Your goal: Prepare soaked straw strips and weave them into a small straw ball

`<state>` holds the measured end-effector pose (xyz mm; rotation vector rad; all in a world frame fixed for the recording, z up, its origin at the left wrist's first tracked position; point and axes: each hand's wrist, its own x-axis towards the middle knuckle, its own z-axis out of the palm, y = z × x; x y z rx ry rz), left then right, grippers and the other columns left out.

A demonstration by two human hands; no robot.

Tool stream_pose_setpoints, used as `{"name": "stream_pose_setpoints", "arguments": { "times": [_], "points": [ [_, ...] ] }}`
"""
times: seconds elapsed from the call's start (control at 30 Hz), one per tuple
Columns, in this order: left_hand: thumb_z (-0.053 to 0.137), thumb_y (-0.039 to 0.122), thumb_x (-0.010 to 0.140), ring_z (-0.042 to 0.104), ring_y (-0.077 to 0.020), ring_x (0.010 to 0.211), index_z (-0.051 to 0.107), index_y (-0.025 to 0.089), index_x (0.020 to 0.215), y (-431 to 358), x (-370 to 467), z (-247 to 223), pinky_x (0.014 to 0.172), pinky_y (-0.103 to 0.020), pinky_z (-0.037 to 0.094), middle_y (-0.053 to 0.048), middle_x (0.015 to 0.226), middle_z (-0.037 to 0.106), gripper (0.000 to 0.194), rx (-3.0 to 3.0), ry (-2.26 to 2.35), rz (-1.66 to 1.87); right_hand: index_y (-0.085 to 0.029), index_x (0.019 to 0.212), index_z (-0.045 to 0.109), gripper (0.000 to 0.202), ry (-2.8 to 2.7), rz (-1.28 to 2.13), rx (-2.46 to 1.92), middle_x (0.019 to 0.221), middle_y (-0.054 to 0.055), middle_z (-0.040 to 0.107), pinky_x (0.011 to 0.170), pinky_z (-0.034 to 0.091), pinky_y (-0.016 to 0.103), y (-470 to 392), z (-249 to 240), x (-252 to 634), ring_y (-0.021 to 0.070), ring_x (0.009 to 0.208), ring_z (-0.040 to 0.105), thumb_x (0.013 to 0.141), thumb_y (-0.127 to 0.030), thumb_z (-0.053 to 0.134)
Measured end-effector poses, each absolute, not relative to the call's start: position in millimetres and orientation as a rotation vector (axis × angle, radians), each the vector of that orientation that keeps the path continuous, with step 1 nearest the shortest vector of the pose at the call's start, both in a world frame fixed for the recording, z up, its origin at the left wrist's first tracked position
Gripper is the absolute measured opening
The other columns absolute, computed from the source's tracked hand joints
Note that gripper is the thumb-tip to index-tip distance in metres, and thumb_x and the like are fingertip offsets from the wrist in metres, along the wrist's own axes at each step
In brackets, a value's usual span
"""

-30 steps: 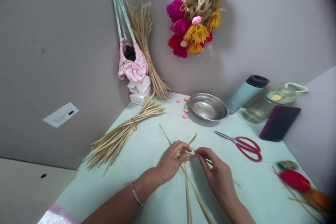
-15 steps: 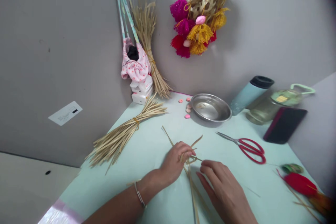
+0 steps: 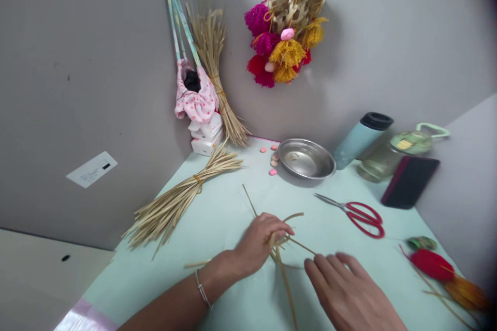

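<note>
My left hand, with a bracelet at the wrist, is closed on a small woven piece of straw strips above the pale green table. Loose strips stick out of the piece to the back, the right and the front. One thin strip runs from it to my right hand. The fingers of my right hand are bent round the end of that strip, and their tips are partly hidden. A tied bundle of straw strips lies left of my hands.
Red-handled scissors lie to the right. Behind are a metal bowl, pink beads, a blue bottle, a green bottle and a phone. Red yarn lies far right. Tasselled woven balls hang above.
My right hand has moved right and towards me, away from my left hand, drawing out more of the strip. My left hand has tilted the woven piece slightly. The view has shifted a little.
</note>
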<state>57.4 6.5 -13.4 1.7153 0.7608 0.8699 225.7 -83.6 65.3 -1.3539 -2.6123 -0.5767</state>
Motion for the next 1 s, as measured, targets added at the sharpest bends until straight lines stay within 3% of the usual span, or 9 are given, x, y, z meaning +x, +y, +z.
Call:
{"name": "stream_pose_setpoints", "arguments": {
  "times": [0.13,0.33,0.4,0.47,0.53,0.67,0.77,0.87,1.0],
  "points": [
    [0.046,0.041,0.098,0.057,-0.0223,0.103,0.072,0.022,0.101,7.7,60.0,-7.5,0.096,-0.033,0.038,-0.009,0.101,0.07,0.032,1.787,0.687,0.841,-0.019,0.071,0.059,0.031,-2.573,-0.654,-1.327,0.06,0.002,0.058,0.082,0.042,0.047,-50.0,71.7,219.8,0.0226,0.058,0.056,0.076,0.007,0.044],
    [0.046,0.039,0.097,0.054,-0.021,0.088,0.061,0.019,0.087,7.7,64.1,-13.1,0.086,-0.033,0.039,-0.006,0.089,0.064,0.027,1.847,0.759,0.793,-0.02,0.066,0.055,0.034,-2.545,-0.448,-1.315,0.059,-0.001,0.056,0.083,0.043,0.045,-15.5,64.1,217.7,0.0183,0.058,0.056,0.084,0.007,0.044],
    [0.046,0.039,0.096,0.054,-0.0207,0.087,0.062,0.019,0.086,11.0,62.8,-13.6,0.084,-0.033,0.04,-0.005,0.088,0.062,0.028,1.745,0.794,0.808,-0.019,0.077,0.06,0.028,-2.484,-0.374,-1.264,0.072,0.002,0.065,0.087,0.045,0.045,-12.2,74.9,222.5,0.0199,0.068,0.062,0.091,0.0,0.045],
    [0.046,0.042,0.096,0.055,-0.0205,0.089,0.064,0.019,0.087,19.8,60.5,-8.3,0.085,-0.032,0.041,-0.006,0.09,0.062,0.031,1.553,0.815,0.845,-0.018,0.103,0.064,0.015,-2.311,-0.311,-1.248,0.104,0.01,0.07,0.091,0.047,0.045,-12.6,91.6,233.3,0.025,0.095,0.066,0.096,-0.015,0.05],
    [0.05,0.043,0.095,0.057,-0.02,0.093,0.068,0.018,0.086,34.5,58.3,4.0,0.088,-0.03,0.042,-0.007,0.093,0.063,0.033,1.287,0.823,0.949,-0.021,0.123,0.058,0.028,-2.041,-0.228,-1.339,0.128,0.012,0.062,0.094,0.049,0.043,-14.8,107.7,247.2,0.0278,0.115,0.06,0.097,-0.029,0.054],
    [0.066,0.033,0.088,0.063,-0.0181,0.092,0.066,0.016,0.079,70.5,57.1,44.9,0.094,-0.03,0.045,-0.006,0.088,0.068,0.019,0.612,0.657,1.231,-0.031,0.132,0.054,0.037,-1.828,-0.026,-1.496,0.128,0.006,0.063,0.083,0.058,0.037,-10.2,114.8,260.7,0.0242,0.104,0.067,0.096,-0.038,0.055],
    [0.062,0.019,0.09,0.067,-0.0151,0.083,0.065,0.014,0.081,88.8,58.9,78.3,0.09,-0.029,0.049,-0.005,0.084,0.07,0.01,0.281,0.484,1.278,-0.033,0.151,0.029,0.074,-2.043,0.059,-1.432,0.146,0.01,0.049,0.097,0.055,0.044,8.1,101.6,246.0,0.0296,0.126,0.057,0.088,-0.029,0.066],
    [0.054,0.015,0.095,0.068,-0.0133,0.077,0.066,0.013,0.081,95.2,62.9,102.4,0.083,-0.027,0.052,-0.006,0.083,0.071,0.018,0.14,0.404,1.246,-0.034,0.157,0.005,0.107,-2.117,0.096,-1.375,0.159,0.013,0.032,0.108,0.046,0.05,29.7,93.6,222.0,0.0323,0.142,0.04,0.078,-0.018,0.076],
    [0.057,0.012,0.092,0.069,-0.0123,0.079,0.068,0.012,0.081,95.2,67.1,110.7,0.085,-0.023,0.052,-0.004,0.08,0.072,0.016,0.157,0.301,1.279,-0.034,0.156,0.008,0.104,-2.076,0.095,-1.269,0.155,0.014,0.039,0.105,0.049,0.048,49.0,98.5,205.1,0.0314,0.139,0.044,0.078,-0.017,0.075]
  ]
}}
